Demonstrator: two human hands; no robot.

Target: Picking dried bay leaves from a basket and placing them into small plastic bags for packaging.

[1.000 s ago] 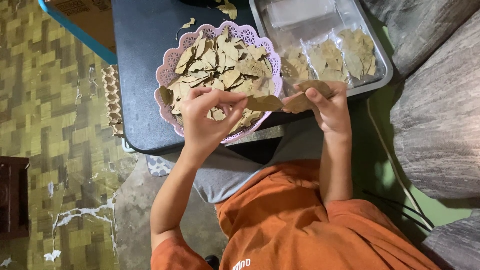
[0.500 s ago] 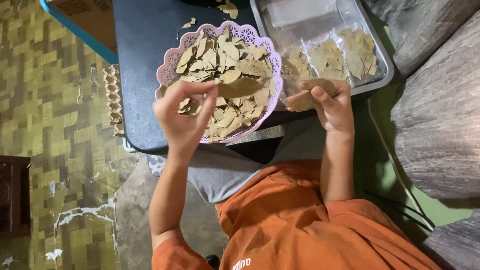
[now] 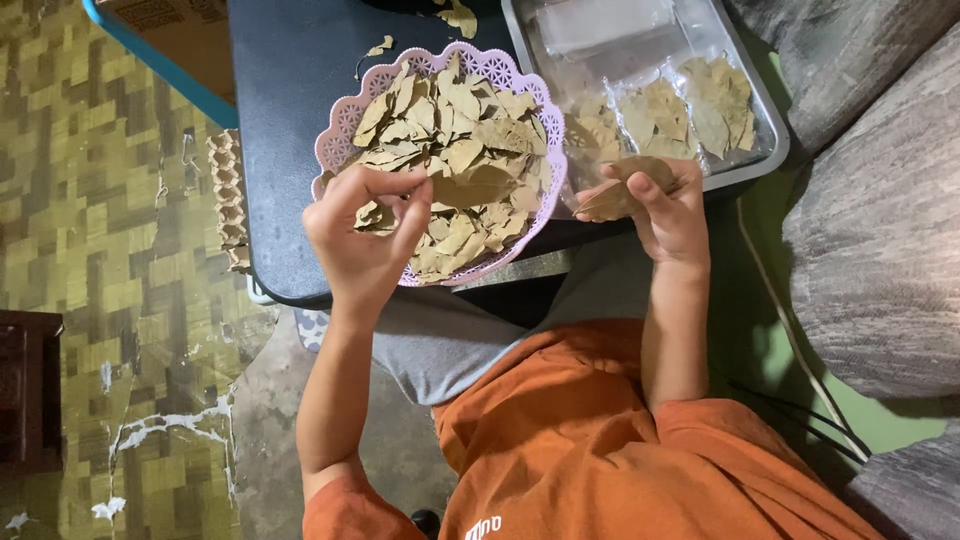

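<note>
Leaves (image 3: pixel 455 165) fill the lilac basket (image 3: pixel 340 135) within reach; left hand (image 3: pixel 365 235) pinches 1, right hand (image 3: pixel 665 205) grips a small bunch (image 3: pixel 625 185).

Tan-brown dried leaves (image 3: pixel 455 160), lilac lace-rimmed plate (image 3: pixel 335 150), orange shirt (image 3: pixel 590 440), dark table (image 3: pixel 290 90)

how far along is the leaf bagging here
Done: three small clear bags of dried leaves lie filled in the metal tray. In hand: the right hand holds a few leaves; the left hand picks at the pink basket. Left: the basket's leaf pile remains large.
</note>
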